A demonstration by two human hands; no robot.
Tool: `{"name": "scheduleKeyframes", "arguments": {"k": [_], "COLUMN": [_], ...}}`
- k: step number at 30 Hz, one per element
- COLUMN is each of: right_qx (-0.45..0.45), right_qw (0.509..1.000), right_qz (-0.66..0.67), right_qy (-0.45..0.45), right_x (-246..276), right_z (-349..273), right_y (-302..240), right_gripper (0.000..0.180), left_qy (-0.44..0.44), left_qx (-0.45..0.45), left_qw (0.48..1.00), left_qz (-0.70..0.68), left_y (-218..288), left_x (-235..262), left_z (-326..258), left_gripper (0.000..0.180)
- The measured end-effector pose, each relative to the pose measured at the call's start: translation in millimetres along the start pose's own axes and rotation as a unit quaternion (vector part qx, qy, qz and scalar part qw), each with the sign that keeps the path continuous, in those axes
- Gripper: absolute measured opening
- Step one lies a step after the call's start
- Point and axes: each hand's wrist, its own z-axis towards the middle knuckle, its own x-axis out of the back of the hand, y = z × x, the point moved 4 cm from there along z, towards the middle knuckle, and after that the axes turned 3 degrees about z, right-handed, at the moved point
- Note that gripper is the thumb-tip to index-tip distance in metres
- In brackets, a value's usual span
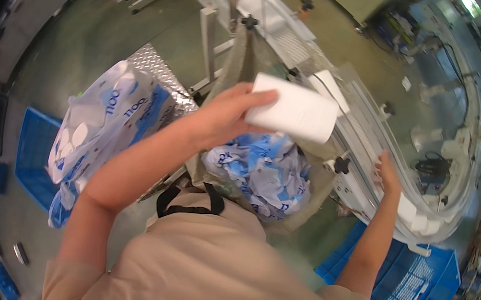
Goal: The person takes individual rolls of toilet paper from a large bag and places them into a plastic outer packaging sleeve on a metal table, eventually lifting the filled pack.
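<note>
My left hand (241, 106) is closed round one end of a white paper roll (298, 110), smooth and slightly flattened, raised in front of me. Thumb on top, the fingers go out of sight beneath it. Off to the right, my right hand (388, 173) hovers at the conveyor (360, 116), its fingers apart and nothing in them. Just beyond the held roll, another white roll (328, 91) lies on the conveyor. More white rolls (411, 213) sit near the conveyor's right-hand bend. Below the held roll, blue-and-white printed plastic bags (262, 173) fill a cloth holder (298, 220).
A printed plastic bag with white rolls (105, 121) rests at the left by a patterned metal plate (160, 76). Blue crates stand at left (33, 153) and lower right (432, 296). Black clamp knobs (341, 165) and a metal post (207, 36) jut up along the conveyor.
</note>
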Motion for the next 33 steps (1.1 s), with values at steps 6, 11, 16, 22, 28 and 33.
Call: {"name": "scheduleKeyframes", "arguments": {"k": [6, 11, 16, 22, 28, 33], "right_qx": [0.025, 0.015, 0.019, 0.072, 0.265, 0.45], "right_qw": [0.996, 0.985, 0.984, 0.98, 0.897, 0.829], "right_qz": [0.049, 0.104, 0.117, 0.165, 0.208, 0.206], "right_qy": [0.075, 0.134, 0.131, 0.078, 0.287, 0.259], "right_x": [9.3, 5.9, -0.5, -5.9, 31.8, -90.6], "right_z": [13.0, -6.4, -20.6, -13.3, -44.3, -148.5], "right_y": [4.0, 6.8, -15.9, -18.1, -14.5, -167.1], "right_gripper": [0.091, 0.086, 0.085, 0.075, 0.038, 0.03], "left_qy": [-0.005, -0.093, -0.209, -0.058, 0.052, 0.518], "left_qx": [0.08, 0.12, 0.006, -0.276, -0.317, -0.188], "left_qw": [0.917, 0.738, 0.475, 0.683, 0.701, 0.547], "left_qz": [0.391, 0.657, 0.855, 0.674, 0.636, 0.63], "left_y": [-19.1, -72.1, -122.3, -57.3, -53.0, -32.5], "left_x": [-108.0, -138.4, -129.1, -116.1, 54.8, 233.0], "left_z": [188.7, 252.0, 295.4, 146.7, -44.9, -222.6], "left_gripper": [0.061, 0.059, 0.033, 0.033, 0.035, 0.027]}}
